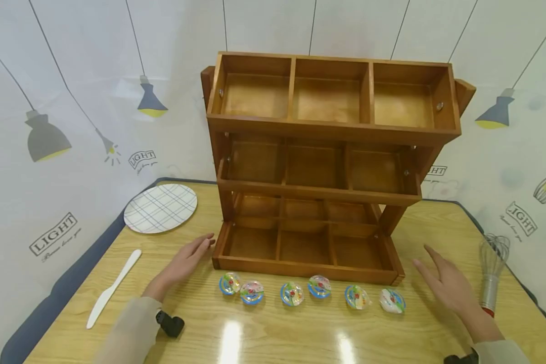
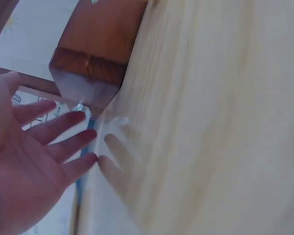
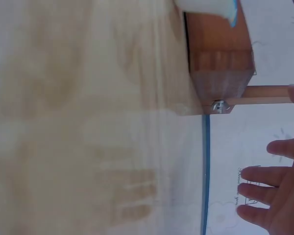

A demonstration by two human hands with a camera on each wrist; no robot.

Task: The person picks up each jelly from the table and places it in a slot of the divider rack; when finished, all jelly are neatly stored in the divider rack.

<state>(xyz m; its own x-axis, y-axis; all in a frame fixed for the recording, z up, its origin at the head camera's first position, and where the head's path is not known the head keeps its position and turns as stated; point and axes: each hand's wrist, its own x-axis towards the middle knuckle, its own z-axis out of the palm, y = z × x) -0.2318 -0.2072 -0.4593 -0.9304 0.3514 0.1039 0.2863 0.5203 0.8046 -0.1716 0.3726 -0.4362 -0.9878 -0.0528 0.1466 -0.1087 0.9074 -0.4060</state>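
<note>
A brown wooden three-tier rack (image 1: pixel 309 270) with three compartments across each tier stands on the table. In the head view my left hand (image 1: pixel 186 263) is beside its lower left corner, fingers extended and holding nothing. My right hand (image 1: pixel 450 285) hovers off the lower right corner, fingers spread, nothing in it. The left wrist view shows the left palm (image 2: pixel 24 171) with fingers apart near the rack's end (image 2: pixel 93 63). Along the rack's front lies a row of several small clear-lidded cups, among them a left one (image 1: pixel 229 284) and a whitish one (image 1: pixel 392 301) at the right end.
A checked oval plate (image 1: pixel 161 208) lies at the back left, with a white plastic knife (image 1: pixel 114 288) in front of it. On the right a metal whisk (image 1: pixel 491 273) rests past my right hand. A lamp-patterned white wall covering (image 1: pixel 95 76) rises behind the table.
</note>
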